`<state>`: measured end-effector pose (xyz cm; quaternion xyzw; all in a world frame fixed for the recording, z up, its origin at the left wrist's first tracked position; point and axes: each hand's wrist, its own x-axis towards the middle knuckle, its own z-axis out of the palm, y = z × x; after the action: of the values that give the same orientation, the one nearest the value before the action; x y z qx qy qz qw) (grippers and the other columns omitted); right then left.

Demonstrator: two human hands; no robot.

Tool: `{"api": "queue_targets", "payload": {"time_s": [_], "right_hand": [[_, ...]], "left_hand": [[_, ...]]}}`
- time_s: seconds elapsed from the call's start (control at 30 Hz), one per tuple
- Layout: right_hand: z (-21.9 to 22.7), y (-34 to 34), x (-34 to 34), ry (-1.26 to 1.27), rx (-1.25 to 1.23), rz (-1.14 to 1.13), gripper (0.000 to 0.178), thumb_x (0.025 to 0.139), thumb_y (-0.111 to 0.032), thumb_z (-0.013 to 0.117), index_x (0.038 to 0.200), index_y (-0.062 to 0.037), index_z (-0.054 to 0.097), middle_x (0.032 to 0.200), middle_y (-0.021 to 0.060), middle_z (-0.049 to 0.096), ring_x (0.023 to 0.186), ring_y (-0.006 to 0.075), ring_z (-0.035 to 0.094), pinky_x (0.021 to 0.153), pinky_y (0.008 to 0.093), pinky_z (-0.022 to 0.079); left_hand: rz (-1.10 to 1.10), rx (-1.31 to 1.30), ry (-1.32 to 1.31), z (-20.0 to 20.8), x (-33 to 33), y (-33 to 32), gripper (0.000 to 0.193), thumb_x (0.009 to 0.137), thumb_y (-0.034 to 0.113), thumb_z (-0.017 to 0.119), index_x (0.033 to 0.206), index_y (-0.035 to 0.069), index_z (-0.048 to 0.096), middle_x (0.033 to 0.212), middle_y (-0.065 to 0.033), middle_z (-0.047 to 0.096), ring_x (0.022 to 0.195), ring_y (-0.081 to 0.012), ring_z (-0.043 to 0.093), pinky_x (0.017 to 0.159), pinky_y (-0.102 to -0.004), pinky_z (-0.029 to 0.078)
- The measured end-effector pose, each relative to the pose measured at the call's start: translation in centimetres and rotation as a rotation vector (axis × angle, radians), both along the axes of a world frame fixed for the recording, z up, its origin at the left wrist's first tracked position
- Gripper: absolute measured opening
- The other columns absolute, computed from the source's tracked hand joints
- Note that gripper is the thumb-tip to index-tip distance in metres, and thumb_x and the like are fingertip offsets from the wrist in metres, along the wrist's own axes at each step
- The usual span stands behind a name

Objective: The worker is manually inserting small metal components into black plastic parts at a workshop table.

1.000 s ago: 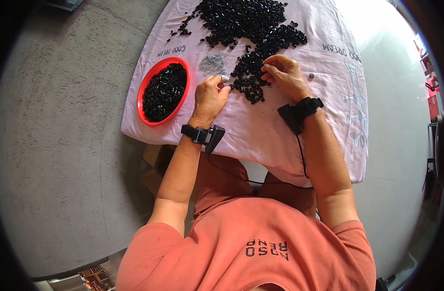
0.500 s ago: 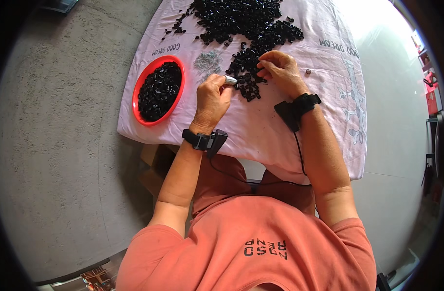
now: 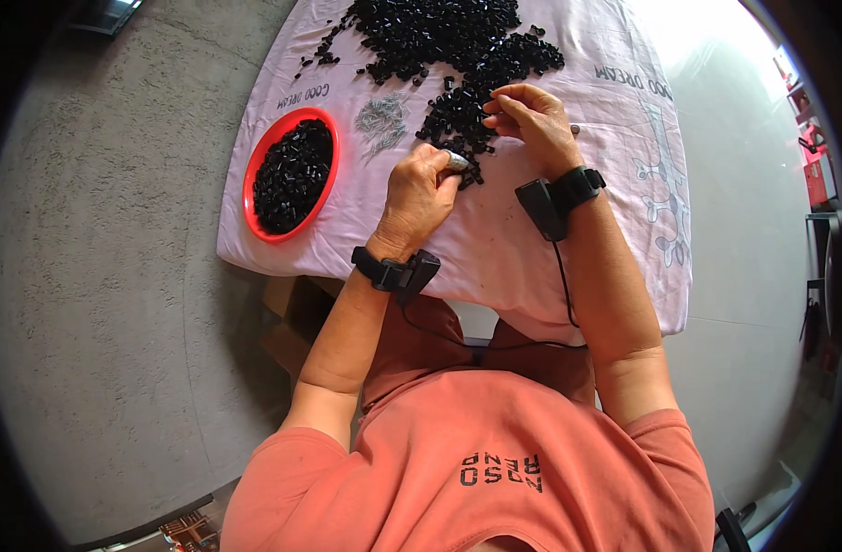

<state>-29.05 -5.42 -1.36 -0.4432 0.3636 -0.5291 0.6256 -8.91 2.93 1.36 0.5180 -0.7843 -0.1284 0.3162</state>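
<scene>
My left hand (image 3: 419,195) is bent over the near tip of a strewn heap of small shiny black pieces (image 3: 453,115), its fingers pinched together. A silvery wrap or cap (image 3: 457,161) covers one of its fingertips. What lies in that pinch is hidden. My right hand (image 3: 539,124) hovers at the right edge of the same heap, thumb and fingers drawn together; anything between them is too small to make out. Left of the heap lies a loose pile of thin silvery pins (image 3: 381,121).
A red oval bowl (image 3: 248,204) full of black pieces stands at the table's left edge. The pale pink printed cloth (image 3: 605,248) covers the table. One brownish piece (image 3: 575,130) lies beside my right hand. Wrist straps carry black boxes joined by a cable (image 3: 564,285).
My left hand has moved slightly right and nearer to me, over the heap's near tip. My right hand has shifted a little, its fingers still drawn together. The whole view has shifted slightly.
</scene>
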Motion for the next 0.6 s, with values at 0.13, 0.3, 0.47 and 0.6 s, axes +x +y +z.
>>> {"api": "queue_targets", "payload": {"time_s": [0.13, 0.3, 0.47, 0.6], "right_hand": [[0.1, 0.0, 0.1, 0.017, 0.002, -0.006, 0.020, 0.099, -0.016, 0.061, 0.113, -0.0023, 0.066, 0.099, 0.0096, 0.073, 0.083, 0.0151, 0.073, 0.070, 0.0245, 0.058], [0.4, 0.2, 0.5, 0.058, -0.028, -0.022, 0.018, 0.098, -0.012, 0.061, 0.109, 0.0020, 0.065, 0.094, 0.0124, 0.072, 0.079, 0.0183, 0.073, 0.066, 0.0266, 0.059], [0.2, 0.1, 0.4, 0.109, -0.019, 0.022, 0.020, 0.099, -0.019, 0.063, 0.114, -0.0053, 0.066, 0.099, 0.0067, 0.073, 0.083, 0.0134, 0.071, 0.070, 0.0243, 0.056], [0.1, 0.1, 0.5, 0.113, -0.022, 0.027, 0.021, 0.099, -0.019, 0.063, 0.114, -0.0056, 0.066, 0.099, 0.0068, 0.073, 0.083, 0.0135, 0.071, 0.070, 0.0244, 0.056]], "left_hand": [[0.022, -0.001, -0.026, -0.4, 0.1, -0.1, 0.010, 0.079, 0.002, 0.069, 0.089, 0.002, 0.069, 0.084, -0.0132, 0.063, 0.075, -0.0301, 0.064, 0.068, -0.0383, 0.051], [0.050, -0.005, 0.027, -0.7, 0.5, -0.1, 0.008, 0.078, 0.003, 0.068, 0.086, 0.002, 0.067, 0.083, -0.0153, 0.062, 0.075, -0.0348, 0.064, 0.069, -0.0423, 0.051], [0.112, 0.052, 0.063, 0.1, -0.2, 0.3, 0.008, 0.077, 0.002, 0.068, 0.085, 0.002, 0.067, 0.082, -0.0147, 0.062, 0.075, -0.0341, 0.063, 0.068, -0.0418, 0.051], [0.013, -0.016, 0.064, -0.2, -1.2, 0.4, 0.007, 0.077, 0.002, 0.068, 0.084, 0.002, 0.067, 0.083, -0.0139, 0.062, 0.076, -0.0335, 0.063, 0.069, -0.0414, 0.051]]}}
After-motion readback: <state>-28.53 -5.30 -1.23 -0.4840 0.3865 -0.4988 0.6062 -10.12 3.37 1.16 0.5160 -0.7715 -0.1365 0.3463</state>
